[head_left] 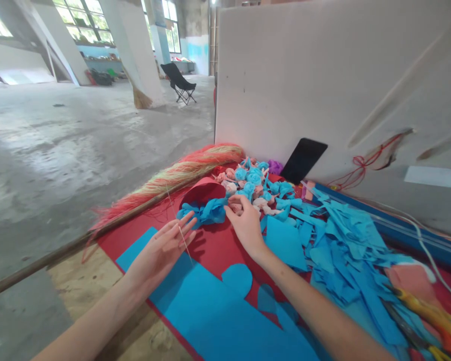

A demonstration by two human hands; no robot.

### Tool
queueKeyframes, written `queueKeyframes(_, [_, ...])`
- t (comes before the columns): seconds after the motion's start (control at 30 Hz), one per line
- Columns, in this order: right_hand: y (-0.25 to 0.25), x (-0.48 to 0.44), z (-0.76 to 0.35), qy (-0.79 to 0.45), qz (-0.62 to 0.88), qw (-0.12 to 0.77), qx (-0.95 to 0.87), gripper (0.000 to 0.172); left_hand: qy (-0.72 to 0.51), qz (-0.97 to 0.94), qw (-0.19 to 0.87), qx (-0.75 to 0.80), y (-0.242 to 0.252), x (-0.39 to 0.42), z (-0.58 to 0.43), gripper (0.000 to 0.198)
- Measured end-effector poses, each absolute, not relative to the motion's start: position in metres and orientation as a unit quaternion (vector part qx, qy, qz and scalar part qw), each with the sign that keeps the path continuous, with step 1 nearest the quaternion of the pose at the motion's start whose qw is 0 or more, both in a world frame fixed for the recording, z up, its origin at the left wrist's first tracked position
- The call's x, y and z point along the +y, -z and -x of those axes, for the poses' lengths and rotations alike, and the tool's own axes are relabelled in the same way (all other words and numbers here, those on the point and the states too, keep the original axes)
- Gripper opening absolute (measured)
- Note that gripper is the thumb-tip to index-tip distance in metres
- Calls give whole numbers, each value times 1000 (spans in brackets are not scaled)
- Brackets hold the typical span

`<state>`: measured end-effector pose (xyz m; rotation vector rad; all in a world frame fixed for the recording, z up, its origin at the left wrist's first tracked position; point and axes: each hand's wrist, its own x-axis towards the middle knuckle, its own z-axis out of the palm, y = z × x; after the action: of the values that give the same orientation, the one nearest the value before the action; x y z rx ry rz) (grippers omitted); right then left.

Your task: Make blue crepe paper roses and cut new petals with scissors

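My right hand (244, 220) pinches the right edge of a piece of ruffled blue crepe paper (212, 210) between thumb and fingers. My left hand (169, 245) is turned palm up with its fingers stretched out, just below the left part of that crepe paper. A thin pale wire or thread (184, 238) crosses its fingers; whether they grip it I cannot tell. Under the hands lie a large blue paper sheet (203, 306) and a rounded blue paper petal (237, 281). Behind the crepe paper stands a curled red paper piece (203, 189).
Rolled blue and pink paper flowers (253, 176) are heaped at the back. Blue paper scraps (334, 235) cover the right side, with yellow-handled pliers (428, 311). A dark phone or tablet (304, 159) leans on the white panel (323, 70). A wooden pole (60, 253) edges the left.
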<state>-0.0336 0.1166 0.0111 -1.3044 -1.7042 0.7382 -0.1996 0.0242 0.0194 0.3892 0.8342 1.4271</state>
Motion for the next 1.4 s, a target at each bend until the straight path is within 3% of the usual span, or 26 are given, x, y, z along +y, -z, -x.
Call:
queueKeyframes(0.7, [-20,131,56,-66,532,343,-771,26,-640,-140,647,391,-13,24,199,15])
queueKeyframes(1.4, [-18,127,55,-74,535,337,-771,33,-632,-137,648,403,-2,24,199,9])
